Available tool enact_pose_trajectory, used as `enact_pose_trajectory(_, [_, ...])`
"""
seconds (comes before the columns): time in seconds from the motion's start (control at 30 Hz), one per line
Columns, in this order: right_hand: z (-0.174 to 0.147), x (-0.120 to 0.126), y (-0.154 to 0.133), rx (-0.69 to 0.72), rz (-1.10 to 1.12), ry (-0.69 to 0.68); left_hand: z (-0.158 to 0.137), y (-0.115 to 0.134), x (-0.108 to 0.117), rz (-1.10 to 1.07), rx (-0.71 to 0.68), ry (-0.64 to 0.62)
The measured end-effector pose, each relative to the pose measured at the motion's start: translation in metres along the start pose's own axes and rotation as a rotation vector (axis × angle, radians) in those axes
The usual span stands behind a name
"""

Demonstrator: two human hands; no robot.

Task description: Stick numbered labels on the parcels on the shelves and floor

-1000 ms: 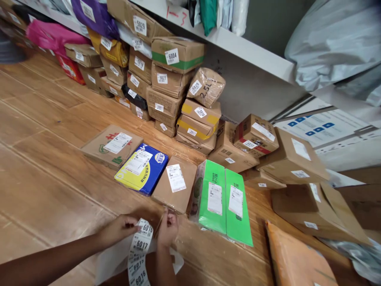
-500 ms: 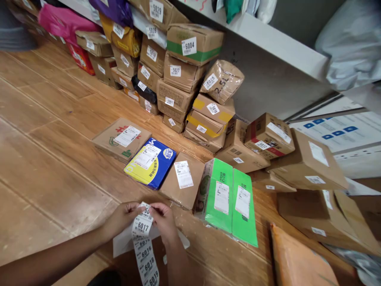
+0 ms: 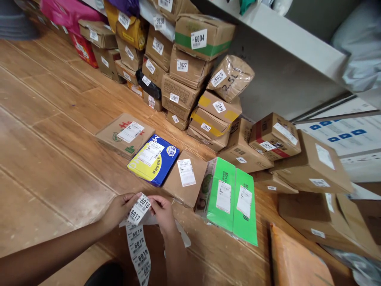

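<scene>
Between my hands is a strip of white number labels [image 3: 137,243]. Its top part, printed 6016 and 6017, is tilted and folded over toward me, while higher numbers hang down below. The thumb and fingers of my left hand [image 3: 120,209] pinch the strip's left edge. On the other edge, my right hand [image 3: 163,212] has thumb and forefinger closed at the 6016 label's corner. Just beyond lie a flat brown carton [image 3: 174,183], a blue and yellow package [image 3: 162,169] and a green box [image 3: 245,184], each bearing white shipping labels.
A flat carton with red print [image 3: 114,139] lies at the left of the row. Stacks of numbered boxes [image 3: 186,89] line the wall under a white shelf [image 3: 297,33]. More cartons [image 3: 312,163] and an orange package [image 3: 297,254] are on the right. White paper [image 3: 181,234] lies below my hands.
The strip's top has tilted and swung left, so 6016 and 6017 now show fully. My left hand has moved slightly left; my view has shifted a little.
</scene>
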State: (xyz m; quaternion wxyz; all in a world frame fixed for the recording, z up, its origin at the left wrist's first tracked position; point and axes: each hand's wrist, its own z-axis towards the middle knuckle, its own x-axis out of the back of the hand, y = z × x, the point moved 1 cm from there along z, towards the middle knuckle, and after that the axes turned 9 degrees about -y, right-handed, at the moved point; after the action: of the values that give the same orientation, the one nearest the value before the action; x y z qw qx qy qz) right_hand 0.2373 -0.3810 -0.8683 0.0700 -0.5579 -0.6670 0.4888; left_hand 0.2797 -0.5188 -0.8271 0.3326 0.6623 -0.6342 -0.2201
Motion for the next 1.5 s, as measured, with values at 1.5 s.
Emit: enact_pose_trajectory(1.5, [0.038, -0.032, 0.063, 0.135, 0.133, 0.304, 0.034, -0.039, 0.032, -0.338, 0.017, -0.255])
